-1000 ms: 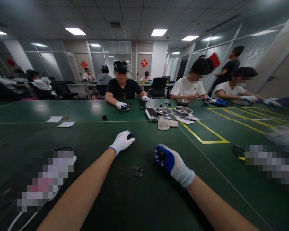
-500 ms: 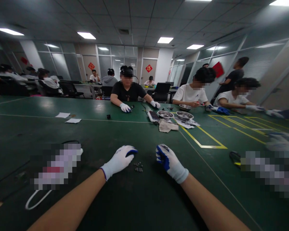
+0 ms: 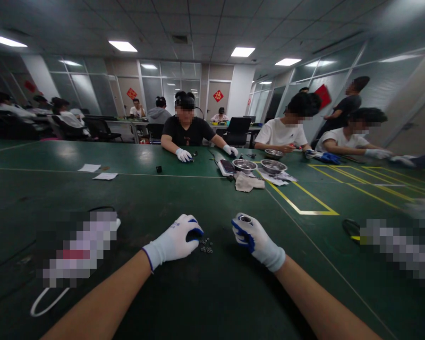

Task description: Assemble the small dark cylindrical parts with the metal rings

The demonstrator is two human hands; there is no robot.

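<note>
Small metal rings that look like nuts (image 3: 207,249) lie in a loose cluster on the green table (image 3: 198,293). My left hand (image 3: 179,238), in a white glove with a blue palm, rests at the cluster's left edge. Its thumb and fingers are apart, and nothing shows between them. To the right of the rings, my right hand (image 3: 251,238), gloved the same way, has its fingers wrapped around a round metal-rimmed piece (image 3: 246,219). Only the top of that piece shows above the fist; the rest is hidden.
Metal bowls (image 3: 274,167), a cloth (image 3: 248,182) and a phone (image 3: 228,166) lie across the table. A small black block (image 3: 158,169) and paper slips (image 3: 105,176) are at far left. Blurred-out packets (image 3: 83,250) flank my arms. Co-workers (image 3: 187,125) sit opposite.
My left hand has closed in on the rings' left edge, its fingertips curling lower. My right hand has turned slightly, showing more of the held piece's rim. The view has shifted a little.
</note>
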